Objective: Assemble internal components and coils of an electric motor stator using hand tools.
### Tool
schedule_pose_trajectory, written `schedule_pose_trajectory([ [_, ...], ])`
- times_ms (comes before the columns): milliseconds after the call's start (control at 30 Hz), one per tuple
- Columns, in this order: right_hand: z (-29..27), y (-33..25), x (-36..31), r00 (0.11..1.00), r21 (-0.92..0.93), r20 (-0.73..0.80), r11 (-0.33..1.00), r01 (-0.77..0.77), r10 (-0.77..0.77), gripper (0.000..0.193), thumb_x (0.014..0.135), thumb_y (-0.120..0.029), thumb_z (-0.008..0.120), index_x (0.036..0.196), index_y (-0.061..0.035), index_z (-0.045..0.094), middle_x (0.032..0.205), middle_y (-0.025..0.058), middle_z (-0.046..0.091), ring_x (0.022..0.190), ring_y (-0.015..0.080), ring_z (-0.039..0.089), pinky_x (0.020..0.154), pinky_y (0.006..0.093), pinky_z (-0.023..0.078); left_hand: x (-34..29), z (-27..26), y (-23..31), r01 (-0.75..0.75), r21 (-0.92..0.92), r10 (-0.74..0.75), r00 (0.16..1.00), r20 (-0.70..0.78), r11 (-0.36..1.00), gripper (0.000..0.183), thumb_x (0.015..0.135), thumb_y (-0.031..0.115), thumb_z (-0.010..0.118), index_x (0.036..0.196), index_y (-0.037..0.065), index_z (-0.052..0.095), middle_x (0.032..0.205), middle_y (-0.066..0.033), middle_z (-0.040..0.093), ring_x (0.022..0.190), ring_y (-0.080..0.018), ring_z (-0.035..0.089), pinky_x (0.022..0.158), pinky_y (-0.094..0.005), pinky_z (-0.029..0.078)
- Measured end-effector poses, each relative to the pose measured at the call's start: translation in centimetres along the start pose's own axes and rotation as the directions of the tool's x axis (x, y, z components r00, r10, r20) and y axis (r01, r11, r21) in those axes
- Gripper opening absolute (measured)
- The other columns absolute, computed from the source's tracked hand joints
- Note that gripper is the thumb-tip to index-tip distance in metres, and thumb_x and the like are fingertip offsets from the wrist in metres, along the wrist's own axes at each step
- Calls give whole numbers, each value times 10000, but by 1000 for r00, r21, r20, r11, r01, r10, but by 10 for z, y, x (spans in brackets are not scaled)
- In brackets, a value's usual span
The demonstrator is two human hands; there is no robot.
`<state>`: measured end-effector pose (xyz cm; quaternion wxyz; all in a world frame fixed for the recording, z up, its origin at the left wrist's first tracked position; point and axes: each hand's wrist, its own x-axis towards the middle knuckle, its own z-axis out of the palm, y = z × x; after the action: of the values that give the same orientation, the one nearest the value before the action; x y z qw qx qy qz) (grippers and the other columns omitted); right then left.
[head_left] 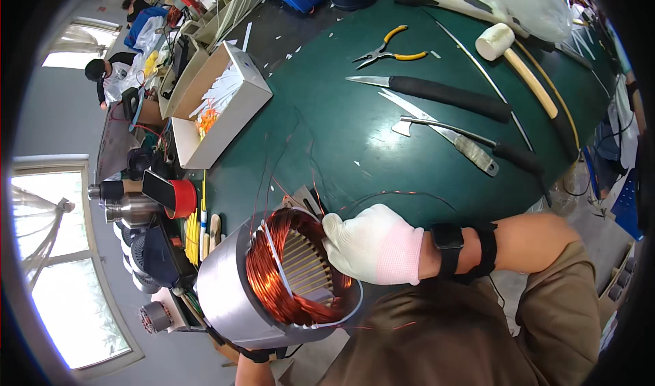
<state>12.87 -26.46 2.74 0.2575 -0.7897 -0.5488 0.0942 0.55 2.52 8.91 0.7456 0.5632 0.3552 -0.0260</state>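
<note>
A motor stator with a smooth silver housing (228, 287) lies on its side at the near left, its open end turned toward me. Thick bundles of copper winding (265, 280) ring that end, with white lacing around them and slotted walls inside. My right hand (374, 242), in a white glove with a pink cuff, is closed at the winding's right rim, fingertips curled against the copper wires. Of my left arm only the forearm (254, 372) and a black wrist strap show below the stator; the housing hides the hand. Loose wire ends rise from the coil.
On the green table (307, 161) lie yellow-handled pliers (389, 48), a black-wrapped blade (443, 94), a worn-handled knife (471, 150), an axe-headed tool (409, 125) and a white mallet (496, 42). A cardboard box (232, 116) holds paper strips. Metal bottles (133, 208) stand left.
</note>
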Motion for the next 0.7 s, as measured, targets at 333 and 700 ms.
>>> schedule_pose_trajectory([
  [333,-28,26,35,963,221,-266,975,22,38,115,920,-104,571,949,7,571,674,177,661,616,366,705,531,467,564,-1,-6,8,5,120,-3,1000,-18,993,372,870,-51,634,1240,-27,671,1160,-181,731,1110,-258,712,952,-350,543],
  [700,-27,32,13,968,436,-173,895,-92,183,336,962,-292,652,1109,10,638,874,210,727,882,389,733,789,480,585,-9,0,-10,26,228,-33,999,28,973,371,870,-50,635,1238,-25,672,1153,-179,732,1101,-260,715,947,-350,545],
])
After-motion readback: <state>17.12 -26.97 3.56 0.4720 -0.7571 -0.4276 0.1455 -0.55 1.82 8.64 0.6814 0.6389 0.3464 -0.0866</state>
